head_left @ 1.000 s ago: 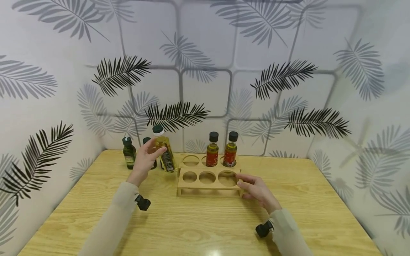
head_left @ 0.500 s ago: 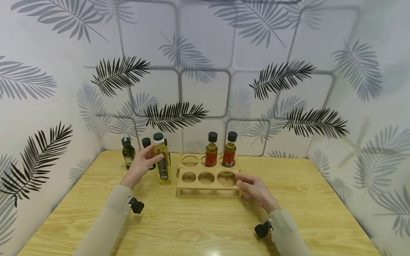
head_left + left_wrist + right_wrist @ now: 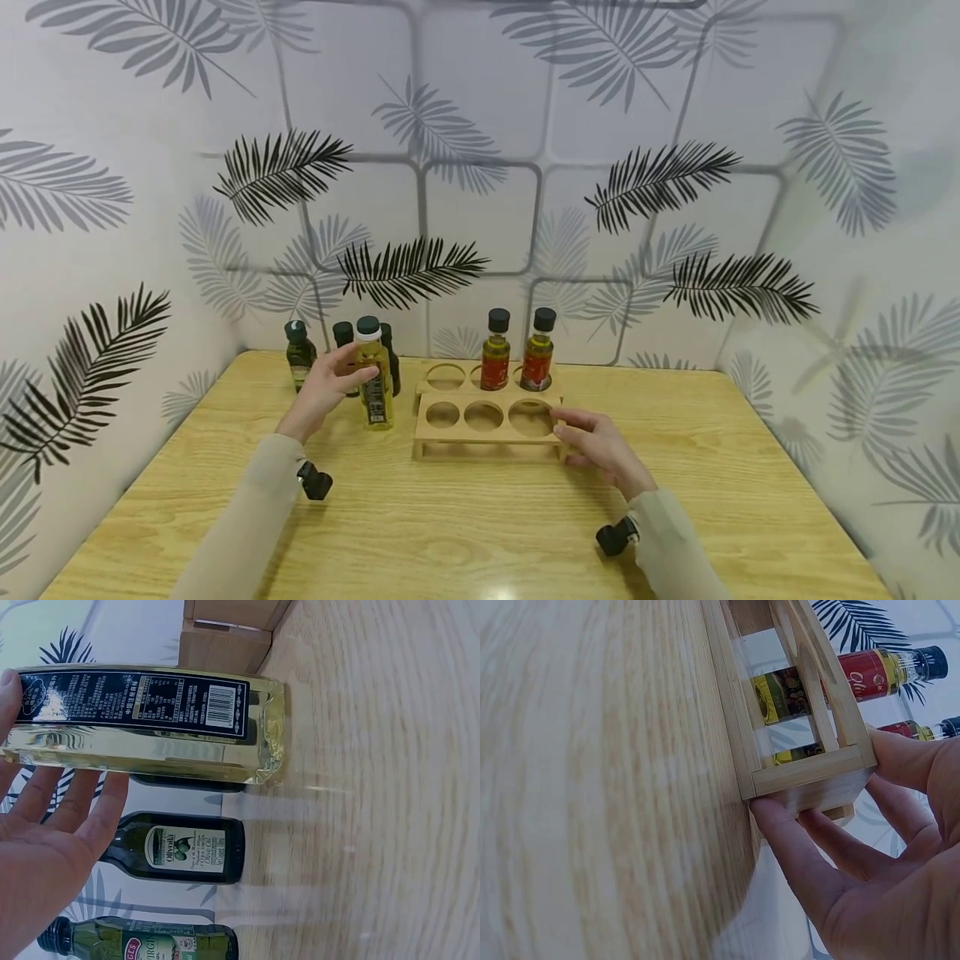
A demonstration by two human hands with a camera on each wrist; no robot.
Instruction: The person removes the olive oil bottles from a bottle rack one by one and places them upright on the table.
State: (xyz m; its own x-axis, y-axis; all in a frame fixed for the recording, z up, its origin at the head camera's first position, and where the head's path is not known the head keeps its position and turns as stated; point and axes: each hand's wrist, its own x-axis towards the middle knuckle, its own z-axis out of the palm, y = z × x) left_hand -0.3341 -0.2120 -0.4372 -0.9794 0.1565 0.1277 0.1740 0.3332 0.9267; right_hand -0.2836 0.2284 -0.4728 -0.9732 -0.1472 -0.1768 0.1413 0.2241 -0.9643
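In the head view my left hand (image 3: 327,385) holds a tall clear bottle of yellow oil (image 3: 380,392) with a green cap and white collar. The bottle is roughly upright, left of the wooden bottle rack (image 3: 457,434). In the left wrist view the dark back label of the oil bottle (image 3: 165,703) faces the camera; I cannot tell whether its base touches the table. My right hand (image 3: 606,450) grips the rack's right end, with thumb and fingertips on the end panel of the rack (image 3: 810,771) in the right wrist view. Two red-labelled bottles (image 3: 495,371) stand in its back row.
Several dark green bottles stand behind and left of the held one, among them an olive oil bottle (image 3: 191,849) and another with a red and white label (image 3: 150,941). The rack's front-row holes (image 3: 483,417) hold nothing. A leaf-patterned wall (image 3: 480,217) bounds the table (image 3: 465,525).
The oil bottle in my left hand has gone from a tilted, higher pose to nearly upright, lower and nearer, then slightly left. My right hand stays at the rack.
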